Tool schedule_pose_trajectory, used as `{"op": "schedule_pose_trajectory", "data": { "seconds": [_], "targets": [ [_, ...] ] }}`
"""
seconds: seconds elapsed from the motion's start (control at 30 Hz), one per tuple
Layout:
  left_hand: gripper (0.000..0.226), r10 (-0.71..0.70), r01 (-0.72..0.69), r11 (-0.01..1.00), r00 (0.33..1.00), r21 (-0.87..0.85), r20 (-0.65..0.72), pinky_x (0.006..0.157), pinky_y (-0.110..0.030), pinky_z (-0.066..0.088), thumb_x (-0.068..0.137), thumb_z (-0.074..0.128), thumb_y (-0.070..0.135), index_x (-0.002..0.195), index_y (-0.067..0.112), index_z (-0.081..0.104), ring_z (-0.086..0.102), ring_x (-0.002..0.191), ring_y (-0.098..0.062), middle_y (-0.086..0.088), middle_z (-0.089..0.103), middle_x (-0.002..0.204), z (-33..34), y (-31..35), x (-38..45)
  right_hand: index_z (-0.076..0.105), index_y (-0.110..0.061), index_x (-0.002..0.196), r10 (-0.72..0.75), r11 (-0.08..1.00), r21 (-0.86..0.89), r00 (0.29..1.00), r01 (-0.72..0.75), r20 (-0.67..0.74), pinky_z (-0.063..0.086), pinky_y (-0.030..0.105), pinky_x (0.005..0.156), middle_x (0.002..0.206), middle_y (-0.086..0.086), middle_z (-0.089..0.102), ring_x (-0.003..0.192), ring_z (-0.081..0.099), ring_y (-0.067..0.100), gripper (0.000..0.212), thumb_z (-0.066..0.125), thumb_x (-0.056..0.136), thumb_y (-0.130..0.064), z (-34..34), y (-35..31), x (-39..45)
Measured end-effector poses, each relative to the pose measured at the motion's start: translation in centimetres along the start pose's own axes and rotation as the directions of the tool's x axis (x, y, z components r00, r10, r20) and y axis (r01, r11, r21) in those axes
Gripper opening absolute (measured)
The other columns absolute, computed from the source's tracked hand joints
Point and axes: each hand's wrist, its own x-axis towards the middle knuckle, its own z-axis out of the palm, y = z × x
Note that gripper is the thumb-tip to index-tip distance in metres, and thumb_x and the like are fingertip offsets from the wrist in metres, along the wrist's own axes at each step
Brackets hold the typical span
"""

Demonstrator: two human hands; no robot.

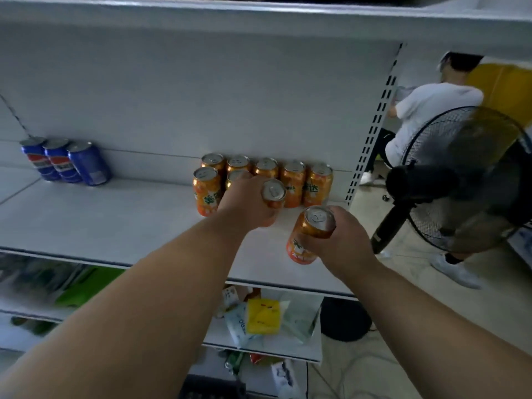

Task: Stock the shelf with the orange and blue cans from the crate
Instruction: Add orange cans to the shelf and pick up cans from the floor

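Several orange cans [293,182] stand in two rows at the back right of the white shelf [121,223]. My left hand [247,203] grips one orange can [273,194] upright, right in front of those rows. My right hand [342,240] holds another orange can [309,234] by its upper part, above the shelf's front right area. Three blue cans [66,161] stand together at the back left of the same shelf. The crate is out of view.
A black standing fan [460,180] is close on the right, its round base [345,319] on the floor by the shelf end. Behind it a person in a white shirt [426,110] crouches. Lower shelves hold packets, one yellow [263,315], and green items [86,286].
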Motion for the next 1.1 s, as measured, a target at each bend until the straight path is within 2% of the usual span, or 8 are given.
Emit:
{"op": "schedule_pose_trajectory", "data": {
  "seconds": [0.13, 0.23, 0.33, 0.53, 0.63, 0.73, 0.97, 1.1],
  "targets": [
    [0.038, 0.022, -0.021, 0.993, 1.000, 0.116, -0.014, 0.068, -0.032, 0.050, 0.072, 0.074, 0.024, 0.109, 0.021, 0.063, 0.063, 0.095, -0.025, -0.002, 0.064, 0.105, 0.3, 0.3, 1.7, 0.060, -0.033, 0.099, -0.005, 1.000, 0.008, 1.000, 0.005, 0.012, 0.039, 0.012, 0.061, 0.095, -0.013, 0.063, 0.081, 0.057, -0.005, 0.043, 0.086, 0.066, -0.028, 0.2, 0.1, 1.3],
    [0.049, 0.034, -0.024, 0.959, 0.999, 0.282, -0.030, 0.076, -0.036, 0.050, 0.080, 0.071, 0.029, 0.125, 0.017, 0.055, 0.056, 0.108, -0.030, -0.008, 0.048, 0.127, 1.0, 0.4, 2.1, 0.061, -0.031, 0.101, -0.007, 1.000, -0.010, 1.000, 0.007, 0.007, 0.039, 0.012, 0.061, 0.095, -0.012, 0.063, 0.081, 0.057, -0.006, 0.044, 0.086, 0.065, -0.031, 0.6, 0.1, 2.0],
    [0.055, 0.033, -0.007, 0.932, 0.997, 0.361, -0.066, 0.082, -0.035, 0.049, 0.086, 0.069, 0.032, 0.133, 0.012, 0.048, 0.051, 0.114, -0.030, -0.011, 0.038, 0.135, 1.5, 0.3, 2.0, 0.060, -0.031, 0.101, -0.009, 1.000, -0.016, 1.000, 0.009, 0.001, 0.039, 0.013, 0.062, 0.096, -0.013, 0.063, 0.082, 0.056, -0.006, 0.044, 0.086, 0.065, -0.030, 1.0, -0.1, 2.3],
    [0.060, 0.044, -0.004, 0.984, 0.975, 0.176, -0.219, 0.093, -0.036, 0.047, 0.085, 0.069, 0.036, 0.133, 0.015, 0.040, 0.048, 0.121, -0.029, -0.008, 0.045, 0.132, 3.9, -2.0, -1.3, 0.056, -0.030, 0.113, 0.019, 0.999, -0.048, 1.000, -0.020, -0.022, 0.043, 0.019, 0.074, 0.107, -0.010, 0.062, 0.094, 0.057, 0.006, 0.056, 0.087, 0.066, -0.033, 1.9, -0.2, 2.3],
    [0.055, 0.054, -0.048, 0.995, 0.996, 0.088, -0.074, 0.099, -0.036, 0.044, 0.085, 0.064, 0.046, 0.130, 0.019, 0.046, 0.046, 0.121, -0.024, -0.002, 0.048, 0.130, 6.6, -3.4, -4.6, 0.055, -0.028, 0.117, 0.022, 0.995, -0.096, 0.998, -0.027, -0.051, 0.039, 0.017, 0.071, 0.110, -0.009, 0.062, 0.096, 0.054, 0.007, 0.061, 0.087, 0.065, -0.033, 2.1, -0.3, 3.3],
    [0.060, 0.072, -0.077, 0.994, 0.996, 0.080, 0.060, 0.102, -0.037, 0.037, 0.083, 0.059, 0.056, 0.130, 0.021, 0.048, 0.038, 0.124, -0.023, 0.000, 0.047, 0.132, 9.0, -4.8, -6.2, 0.055, -0.026, 0.120, 0.027, 0.992, -0.123, 0.997, -0.036, -0.079, 0.045, 0.025, 0.081, 0.114, -0.008, 0.063, 0.102, 0.057, 0.011, 0.064, 0.087, 0.064, -0.034, 3.0, -0.4, 4.9],
    [0.065, 0.053, -0.054, 0.996, 0.999, 0.077, 0.010, 0.105, -0.034, 0.029, 0.079, 0.057, 0.064, 0.130, 0.023, 0.054, 0.033, 0.125, -0.019, 0.005, 0.046, 0.129, 9.8, -5.2, -6.0, 0.047, -0.026, 0.129, 0.066, 0.988, -0.128, 0.988, -0.083, -0.136, 0.047, 0.041, 0.098, 0.129, 0.000, 0.055, 0.117, 0.055, 0.022, 0.076, 0.087, 0.065, -0.036, 5.9, 0.7, 7.1],
    [0.064, 0.067, -0.066, 0.995, 0.998, 0.072, -0.013, 0.105, -0.034, 0.031, 0.080, 0.056, 0.065, 0.128, 0.024, 0.056, 0.035, 0.124, -0.018, 0.006, 0.048, 0.127, 10.1, -5.3, -6.1, 0.047, -0.021, 0.127, 0.098, 0.975, -0.180, 0.979, -0.131, -0.181, 0.047, 0.041, 0.097, 0.128, 0.004, 0.056, 0.119, 0.056, 0.027, 0.072, 0.086, 0.068, -0.035, 7.1, 1.6, 7.2]
  ]
}}
